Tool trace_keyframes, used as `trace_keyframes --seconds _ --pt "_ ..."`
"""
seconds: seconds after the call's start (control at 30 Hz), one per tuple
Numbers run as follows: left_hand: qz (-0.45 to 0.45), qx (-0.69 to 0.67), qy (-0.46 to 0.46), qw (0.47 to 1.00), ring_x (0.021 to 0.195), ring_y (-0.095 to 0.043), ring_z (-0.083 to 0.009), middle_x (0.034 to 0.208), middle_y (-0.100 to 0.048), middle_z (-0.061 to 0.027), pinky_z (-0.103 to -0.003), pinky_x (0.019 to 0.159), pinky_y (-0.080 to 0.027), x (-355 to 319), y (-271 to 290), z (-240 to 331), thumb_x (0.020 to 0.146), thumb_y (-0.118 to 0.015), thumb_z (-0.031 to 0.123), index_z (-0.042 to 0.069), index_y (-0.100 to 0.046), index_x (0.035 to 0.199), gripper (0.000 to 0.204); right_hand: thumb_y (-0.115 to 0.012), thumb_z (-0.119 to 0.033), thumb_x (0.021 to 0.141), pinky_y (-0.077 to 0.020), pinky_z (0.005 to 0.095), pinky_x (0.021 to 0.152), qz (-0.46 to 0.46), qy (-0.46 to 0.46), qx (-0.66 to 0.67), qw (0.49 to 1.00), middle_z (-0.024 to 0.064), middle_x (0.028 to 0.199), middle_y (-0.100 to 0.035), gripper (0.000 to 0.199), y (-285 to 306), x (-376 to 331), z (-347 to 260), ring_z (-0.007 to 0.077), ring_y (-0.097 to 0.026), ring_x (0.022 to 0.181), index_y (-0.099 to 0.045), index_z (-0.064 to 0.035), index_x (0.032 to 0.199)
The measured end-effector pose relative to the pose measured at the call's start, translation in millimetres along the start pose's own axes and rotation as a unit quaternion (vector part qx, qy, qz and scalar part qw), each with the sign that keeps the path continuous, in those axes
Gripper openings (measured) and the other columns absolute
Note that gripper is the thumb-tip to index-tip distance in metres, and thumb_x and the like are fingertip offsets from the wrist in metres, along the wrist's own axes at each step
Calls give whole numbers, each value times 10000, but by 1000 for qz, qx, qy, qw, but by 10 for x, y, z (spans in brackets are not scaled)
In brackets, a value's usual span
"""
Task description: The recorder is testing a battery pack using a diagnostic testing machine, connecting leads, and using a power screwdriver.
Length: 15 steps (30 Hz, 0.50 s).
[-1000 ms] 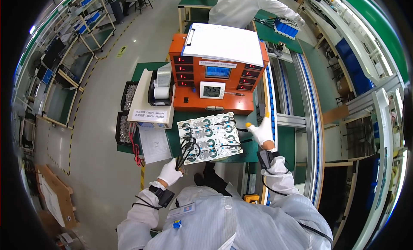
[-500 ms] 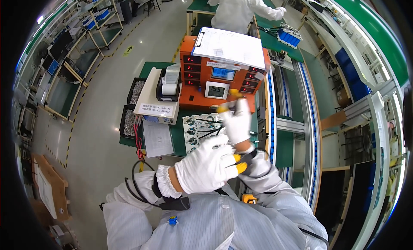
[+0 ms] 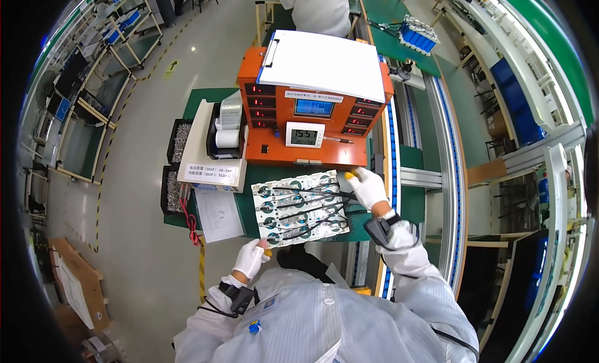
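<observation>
A white battery module [image 3: 293,206], with round cell ends and black cables across its top, lies slightly turned on the green bench in front of me. At its near left corner is my left hand [image 3: 249,259], white-gloved with yellow fingertip covers, its fingers closed on the edge. My right hand [image 3: 369,187], gloved alike, is at the far right corner, with the fingers bent together against the edge. What lies under its fingertips is partly hidden. Behind the module stands an orange tester [image 3: 343,152] with red number displays, a small screen and a white digital clock [image 3: 304,135].
Left of the tester are a white instrument [image 3: 209,176], a paper-roll printer [image 3: 228,139] and black bins [image 3: 173,188] of small metal parts. A paper sheet [image 3: 219,214] lies nearby. A conveyor rail [image 3: 390,176] runs along the right. Ahead, a person [image 3: 321,10] sits.
My hands were raised together above the bench, the right one blurred. Now they are apart and lower, at opposite corners of the module. The module looks turned, and the view has shifted.
</observation>
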<state>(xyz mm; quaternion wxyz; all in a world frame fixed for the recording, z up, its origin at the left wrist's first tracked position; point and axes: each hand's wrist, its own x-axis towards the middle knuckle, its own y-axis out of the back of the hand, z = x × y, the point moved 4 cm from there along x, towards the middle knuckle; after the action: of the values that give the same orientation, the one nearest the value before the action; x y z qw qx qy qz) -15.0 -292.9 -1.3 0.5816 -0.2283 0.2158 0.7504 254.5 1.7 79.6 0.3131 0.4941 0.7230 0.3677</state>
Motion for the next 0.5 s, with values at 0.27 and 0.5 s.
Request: trace_keyframes --seconds 0.27,0.5 --pt "67 -67 29 995 564 -562 -98 717 -599 -36 -240 518 -433 -27 -164 120 996 -493 481 17 -618 921 486 -400 -528 972 -480 466 775 -276 11 -18 961 254 846 -665 606 -527 664 -243 437 -631 872 -687 -2 879" --pt "121 -121 -45 984 621 -441 -51 697 -514 41 -234 544 -336 243 128 394 990 -513 452 83 -605 818 417 -480 -347 986 -402 287 539 -178 -133 277 935 16 646 -531 419 -342 -224 299 111 -485 560 -588 -25 740"
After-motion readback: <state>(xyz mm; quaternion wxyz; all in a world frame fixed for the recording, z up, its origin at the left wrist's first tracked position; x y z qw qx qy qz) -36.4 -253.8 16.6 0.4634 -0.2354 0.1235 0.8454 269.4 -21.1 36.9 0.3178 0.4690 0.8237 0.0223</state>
